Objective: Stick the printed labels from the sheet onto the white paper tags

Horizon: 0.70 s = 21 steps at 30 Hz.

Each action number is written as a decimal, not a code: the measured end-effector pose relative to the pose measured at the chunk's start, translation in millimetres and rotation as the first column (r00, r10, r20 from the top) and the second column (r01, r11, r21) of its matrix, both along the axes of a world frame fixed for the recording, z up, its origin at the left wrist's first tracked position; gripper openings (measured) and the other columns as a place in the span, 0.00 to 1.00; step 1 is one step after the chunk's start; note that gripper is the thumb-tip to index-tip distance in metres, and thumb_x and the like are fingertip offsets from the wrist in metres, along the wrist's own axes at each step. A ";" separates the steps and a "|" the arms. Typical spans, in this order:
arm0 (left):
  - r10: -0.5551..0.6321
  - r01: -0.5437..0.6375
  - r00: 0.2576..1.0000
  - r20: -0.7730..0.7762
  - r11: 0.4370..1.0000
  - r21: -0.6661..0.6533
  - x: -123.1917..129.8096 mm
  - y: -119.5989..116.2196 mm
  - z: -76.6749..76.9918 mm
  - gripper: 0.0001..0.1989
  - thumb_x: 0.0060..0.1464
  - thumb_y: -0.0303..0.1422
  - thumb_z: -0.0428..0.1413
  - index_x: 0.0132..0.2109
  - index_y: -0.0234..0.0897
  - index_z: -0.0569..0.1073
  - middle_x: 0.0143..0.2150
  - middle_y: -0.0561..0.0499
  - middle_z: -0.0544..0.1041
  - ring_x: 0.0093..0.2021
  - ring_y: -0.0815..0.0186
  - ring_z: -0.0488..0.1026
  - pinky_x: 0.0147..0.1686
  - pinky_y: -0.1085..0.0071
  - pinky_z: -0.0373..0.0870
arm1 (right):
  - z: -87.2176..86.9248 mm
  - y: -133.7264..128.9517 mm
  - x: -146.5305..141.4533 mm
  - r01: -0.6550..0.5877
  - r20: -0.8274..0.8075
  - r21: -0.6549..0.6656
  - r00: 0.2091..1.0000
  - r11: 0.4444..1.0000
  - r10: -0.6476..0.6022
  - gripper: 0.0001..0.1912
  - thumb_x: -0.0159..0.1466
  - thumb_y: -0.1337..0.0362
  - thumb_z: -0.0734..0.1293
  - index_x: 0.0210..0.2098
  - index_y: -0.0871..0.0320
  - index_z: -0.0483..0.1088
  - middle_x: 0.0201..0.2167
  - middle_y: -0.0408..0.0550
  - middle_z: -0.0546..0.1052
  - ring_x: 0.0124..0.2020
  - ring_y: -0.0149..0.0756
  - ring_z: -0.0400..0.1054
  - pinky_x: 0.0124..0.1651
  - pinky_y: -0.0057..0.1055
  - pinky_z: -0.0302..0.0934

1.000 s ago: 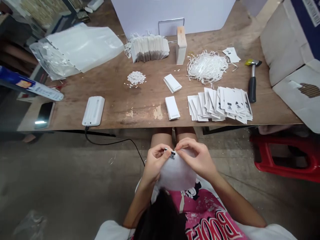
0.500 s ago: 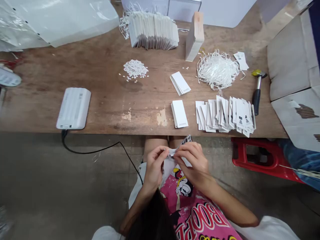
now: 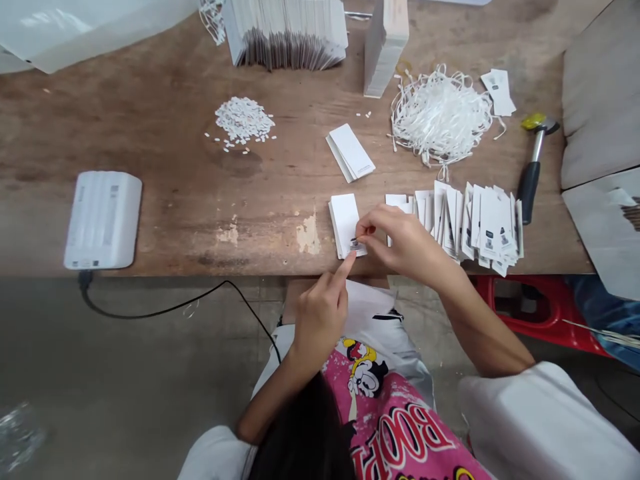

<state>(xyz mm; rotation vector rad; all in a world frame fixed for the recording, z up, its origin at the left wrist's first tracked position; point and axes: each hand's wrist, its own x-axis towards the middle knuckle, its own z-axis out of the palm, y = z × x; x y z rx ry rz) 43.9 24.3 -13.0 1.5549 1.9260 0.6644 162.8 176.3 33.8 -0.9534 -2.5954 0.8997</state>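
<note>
A small stack of white cards [image 3: 345,217] lies at the table's front edge. My right hand [image 3: 400,240] is over its lower right corner, thumb and forefinger pinched on a small dark-marked sticker. The index fingertip of my left hand [image 3: 323,307] rests at the stack's bottom edge, its other fingers curled in; whether they hold anything is hidden. Just behind lies another small stack of white cards [image 3: 351,152]. Right of my right hand, many overlapping printed cards [image 3: 493,227] form a row. A white sheet [image 3: 367,300] lies on my lap.
Behind are a pile of white strings [image 3: 440,117], small white pieces [image 3: 244,120], a long row of cards [image 3: 290,33] and an upright block [image 3: 386,47]. A hammer [image 3: 534,167] lies right, a white device [image 3: 104,220] with a black cable left. A red stool [image 3: 540,310] stands below.
Both hands have moved up from my lap to the front card stack. My right hand has its pinch at the stack's corner, and my left index finger is now stretched out. The view has shifted closer.
</note>
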 end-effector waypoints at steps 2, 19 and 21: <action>-0.004 0.004 0.999 -0.048 1.000 -0.005 1.1 1.7 -1.4 0.26 0.61 0.27 0.45 0.65 0.49 0.62 0.40 0.49 0.78 0.35 0.63 0.75 0.37 0.74 0.67 | -8.0 2.1 -0.9 -0.024 0.034 0.017 0.999 1.000 0.023 0.06 0.61 0.73 0.62 0.30 0.57 0.67 0.30 0.46 0.72 0.35 0.37 0.65 0.40 0.33 0.56; -0.035 0.024 0.984 -0.174 0.998 -0.065 2.1 6.4 4.2 0.27 0.62 0.26 0.47 0.66 0.51 0.59 0.38 0.53 0.78 0.32 0.67 0.75 0.33 0.74 0.67 | -19.9 3.0 -1.8 -0.038 0.050 0.068 0.998 0.997 0.035 0.07 0.64 0.71 0.60 0.30 0.59 0.67 0.29 0.48 0.72 0.34 0.38 0.63 0.41 0.34 0.54; -0.027 0.013 0.981 -0.190 0.997 -0.073 3.6 8.1 4.4 0.27 0.61 0.25 0.48 0.65 0.51 0.59 0.38 0.53 0.78 0.32 0.67 0.75 0.31 0.74 0.66 | -20.8 2.6 -2.1 -0.042 0.064 0.086 0.997 0.995 0.036 0.07 0.64 0.71 0.61 0.30 0.59 0.67 0.29 0.48 0.72 0.34 0.38 0.64 0.41 0.34 0.54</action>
